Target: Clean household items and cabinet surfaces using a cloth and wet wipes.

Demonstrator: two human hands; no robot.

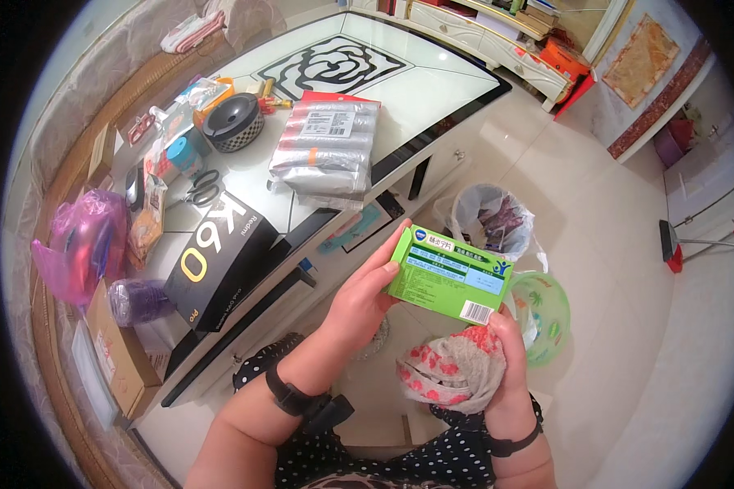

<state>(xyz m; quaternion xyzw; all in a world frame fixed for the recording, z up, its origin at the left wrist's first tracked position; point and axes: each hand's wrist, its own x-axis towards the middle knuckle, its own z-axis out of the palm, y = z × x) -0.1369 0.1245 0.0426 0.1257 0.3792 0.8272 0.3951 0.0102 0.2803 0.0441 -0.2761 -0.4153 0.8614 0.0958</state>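
Note:
A green medicine box [446, 275], printed with writing and a barcode, is held between my two hands above the floor. My left hand [370, 278] grips its left end, the thumb lying on the printed face. At the lower right corner, the thumb of my right hand [509, 348] presses against the box. The same hand also clutches a crumpled beige cloth [449, 373] with red marks, which hangs just under the box. Fingers behind the box and inside the cloth are hidden.
On the glass-topped table [452, 73] to my left are a black phone box [223, 263], silver-wrapped rolls [327, 150], scissors [203, 188], a round black ashtray [232, 122] and a pink plastic bag [85, 238]. A lined bin [465, 205] and a green basket [556, 318] stand on the floor.

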